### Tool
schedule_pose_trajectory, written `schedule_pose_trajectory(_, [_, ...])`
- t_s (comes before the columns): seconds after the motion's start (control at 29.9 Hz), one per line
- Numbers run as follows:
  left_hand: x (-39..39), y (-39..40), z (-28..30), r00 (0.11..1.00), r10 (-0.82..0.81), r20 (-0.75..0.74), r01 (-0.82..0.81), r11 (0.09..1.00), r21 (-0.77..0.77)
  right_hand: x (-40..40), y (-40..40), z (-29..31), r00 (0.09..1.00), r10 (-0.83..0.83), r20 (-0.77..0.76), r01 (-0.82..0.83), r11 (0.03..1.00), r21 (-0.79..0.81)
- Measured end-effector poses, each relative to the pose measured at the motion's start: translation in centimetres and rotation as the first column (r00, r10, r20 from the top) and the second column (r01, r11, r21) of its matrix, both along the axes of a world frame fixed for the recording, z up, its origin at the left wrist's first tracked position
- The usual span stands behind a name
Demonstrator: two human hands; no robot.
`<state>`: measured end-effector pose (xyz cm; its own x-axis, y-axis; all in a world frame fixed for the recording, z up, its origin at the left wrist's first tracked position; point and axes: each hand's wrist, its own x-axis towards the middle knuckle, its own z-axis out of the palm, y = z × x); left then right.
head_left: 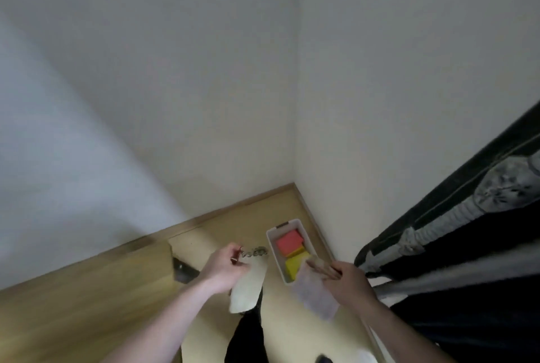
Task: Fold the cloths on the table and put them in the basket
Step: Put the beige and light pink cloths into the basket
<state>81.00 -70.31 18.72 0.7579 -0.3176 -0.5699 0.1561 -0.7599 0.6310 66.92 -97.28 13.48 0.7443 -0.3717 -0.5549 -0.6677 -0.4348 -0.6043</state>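
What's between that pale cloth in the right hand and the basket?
Nothing visible. The right hand holds the pale cloth right at the near end of the basket, whose top is open, with red and yellow cloths already inside.

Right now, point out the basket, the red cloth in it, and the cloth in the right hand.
basket (271, 236): head view, on its near-left white rim.
red cloth (288, 241): head view, middle of its folded top face.
pale cloth (314, 292): head view, middle of the hanging part below the right hand (349, 279).
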Motion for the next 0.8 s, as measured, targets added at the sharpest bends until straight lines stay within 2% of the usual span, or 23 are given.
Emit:
schedule_pose_trajectory(0.07, [2.1, -0.3, -0.2, 0.999, -0.018, -0.028, 0.018, 1.0, 0.0, 1.0, 0.3, -0.3, 0.999, -0.009, -0.044, 0.008, 1.0, -0.01])
schedule_pose_trajectory(0.27, [13.8, -1.6, -4.3, 0.983, -0.168, -0.068, 0.171, 0.984, 0.044, 7.9, 0.9, -4.2, 0.964, -0.207, -0.165, 0.198, 0.978, -0.067])
schedule_pose_trajectory(0.43, [21.0, -4.0, -9.6, 0.941, -0.32, -0.114, 0.328, 0.942, 0.07, 11.8, 0.3, -6.5, 0.933, -0.307, -0.186, 0.301, 0.952, -0.06])
schedule_pose_trajectory(0.53, [22.3, -5.4, -11.2, 0.936, -0.339, -0.094, 0.347, 0.933, 0.095, 12.3, 0.5, -7.1, 0.914, -0.357, -0.194, 0.356, 0.934, -0.04])
schedule_pose_trajectory(0.8, [25.7, -11.3, -26.2, 0.918, -0.358, -0.173, 0.38, 0.917, 0.118, 15.5, -2.1, -19.4, 0.89, -0.362, -0.276, 0.37, 0.929, -0.024])
